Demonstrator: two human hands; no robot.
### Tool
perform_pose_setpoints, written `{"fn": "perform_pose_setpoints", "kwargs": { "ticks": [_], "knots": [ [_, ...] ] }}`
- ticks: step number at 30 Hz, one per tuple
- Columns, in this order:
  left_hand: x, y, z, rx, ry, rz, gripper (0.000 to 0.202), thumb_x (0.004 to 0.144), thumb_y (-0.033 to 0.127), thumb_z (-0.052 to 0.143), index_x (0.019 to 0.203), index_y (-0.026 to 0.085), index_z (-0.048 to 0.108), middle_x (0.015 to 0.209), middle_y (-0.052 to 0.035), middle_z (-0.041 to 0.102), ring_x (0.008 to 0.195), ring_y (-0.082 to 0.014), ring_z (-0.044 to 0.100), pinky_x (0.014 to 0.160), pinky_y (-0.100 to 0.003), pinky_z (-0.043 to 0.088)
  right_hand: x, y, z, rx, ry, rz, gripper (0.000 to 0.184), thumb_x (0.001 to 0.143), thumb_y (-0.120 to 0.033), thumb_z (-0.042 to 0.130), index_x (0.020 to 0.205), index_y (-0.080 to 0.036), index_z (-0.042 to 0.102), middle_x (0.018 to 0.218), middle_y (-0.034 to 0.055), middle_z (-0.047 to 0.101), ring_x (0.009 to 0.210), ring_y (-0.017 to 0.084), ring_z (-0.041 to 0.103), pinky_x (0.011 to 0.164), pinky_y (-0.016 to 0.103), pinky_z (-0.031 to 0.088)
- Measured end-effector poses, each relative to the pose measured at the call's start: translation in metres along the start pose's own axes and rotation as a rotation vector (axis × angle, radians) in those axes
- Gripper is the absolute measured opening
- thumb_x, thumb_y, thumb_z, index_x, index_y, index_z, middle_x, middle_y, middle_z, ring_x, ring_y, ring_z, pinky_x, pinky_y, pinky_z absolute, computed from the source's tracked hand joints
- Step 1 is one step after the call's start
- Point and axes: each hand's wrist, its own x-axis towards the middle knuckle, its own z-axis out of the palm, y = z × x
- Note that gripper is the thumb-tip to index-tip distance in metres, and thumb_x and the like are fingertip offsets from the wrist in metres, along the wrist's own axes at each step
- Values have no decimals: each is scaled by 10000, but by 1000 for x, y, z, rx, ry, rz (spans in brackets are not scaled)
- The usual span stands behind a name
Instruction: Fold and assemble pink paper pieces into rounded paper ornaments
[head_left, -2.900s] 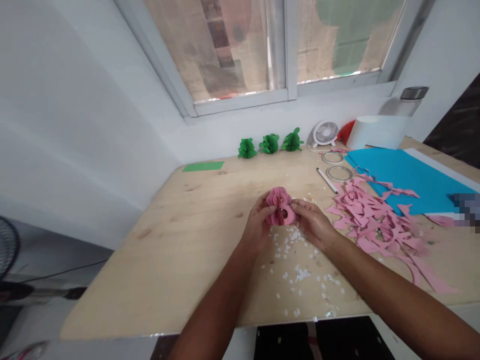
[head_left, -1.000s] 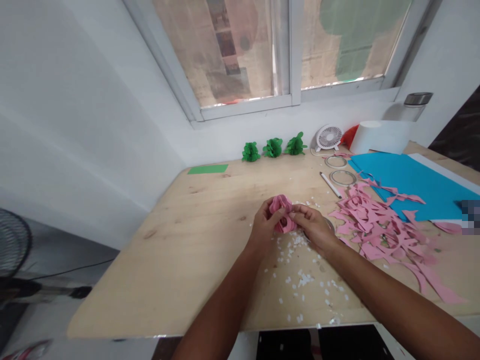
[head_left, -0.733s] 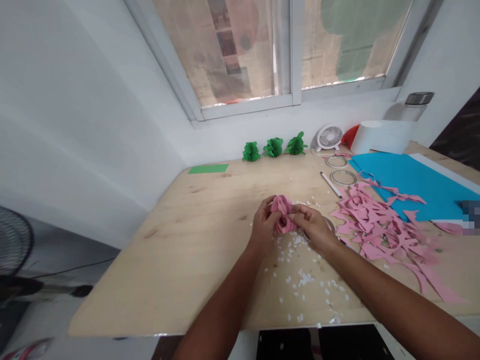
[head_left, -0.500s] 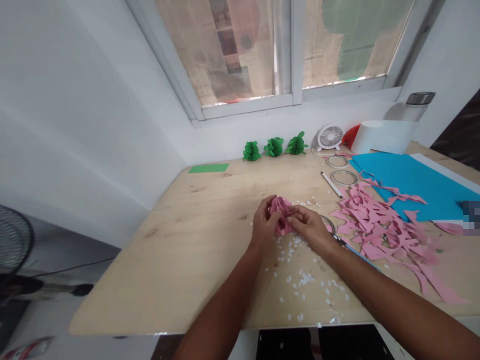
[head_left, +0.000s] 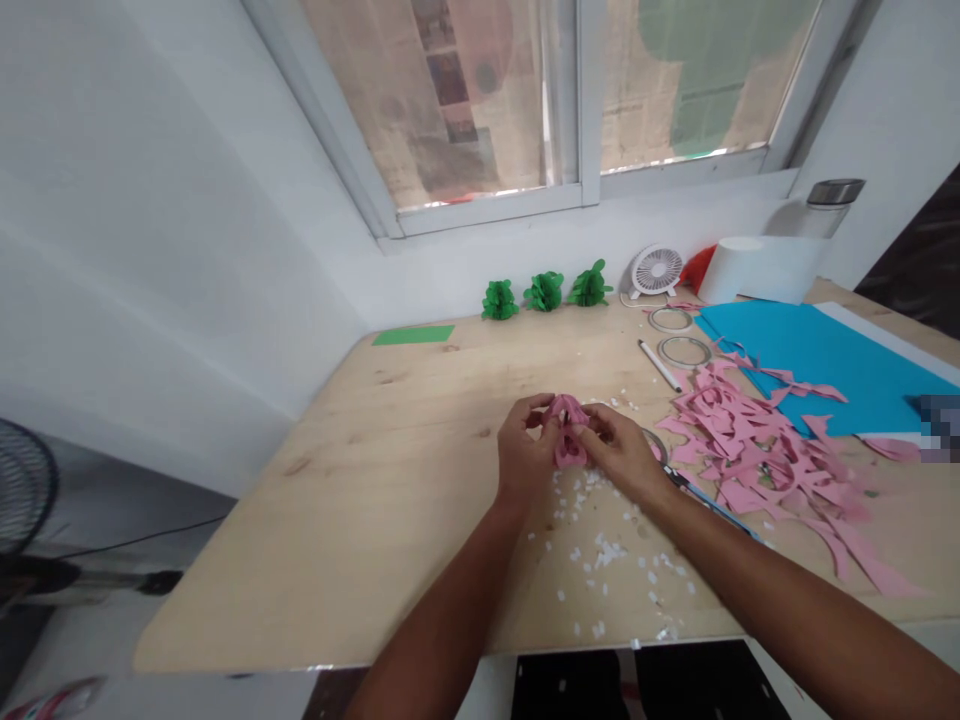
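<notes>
Over the middle of the wooden table, a pink layered paper piece (head_left: 571,447) with looped openings is held between both hands. My left hand (head_left: 523,442) grips its left side, thumb in front and fingers behind. My right hand (head_left: 616,446) pinches the right side, with the thumb and fingertips against the paper. Small white paper bits (head_left: 609,550) lie scattered below the hands. A tape roll (head_left: 657,446) sits partly hidden behind my right hand, and a thin blue tool (head_left: 724,512) lies beside the right forearm.
Pink paper scraps (head_left: 750,440) are heaped at the right, beside blue sheets (head_left: 795,345). Green paper figures (head_left: 544,291) stand along the wall near a small white fan (head_left: 656,271). A marker (head_left: 659,366), tape rings (head_left: 684,352) and a green strip (head_left: 413,335) lie on the table (head_left: 360,520).
The pink paper piece is turned and spread slightly, its looped openings now facing me more. Both hands stay on it, with the fingers shifted a little. The view has moved slightly.
</notes>
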Motion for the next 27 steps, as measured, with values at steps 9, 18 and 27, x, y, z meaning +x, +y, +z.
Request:
{"fn": "perform_pose_setpoints", "kwargs": {
  "ticks": [9,18,27],
  "knots": [
    [-6,-11,3,84,-22,155,326,672,181,668,989,258,662,952,-51,648,924,-236,560,910,-378,388,-1,-2,-1,-87,35,-44,230,810,-365,536,938,-233,672,820,25,683,709,186,591,663,293,434],
    [-8,-10,4,203,-42,313,167,764,201,591,920,243,635,1089,-68,600,997,-231,541,888,-362,399,-3,-6,-1,-75,56,-68,176,806,-296,505,751,-229,658,693,10,635,656,177,557,626,280,402],
    [-4,-7,3,347,-2,548,136,772,214,612,864,261,699,1021,-71,637,1018,-244,530,924,-407,389,-2,-2,-1,-98,55,-59,187,816,-296,488,749,-217,645,737,18,655,667,172,574,631,272,419]
  ]
}}
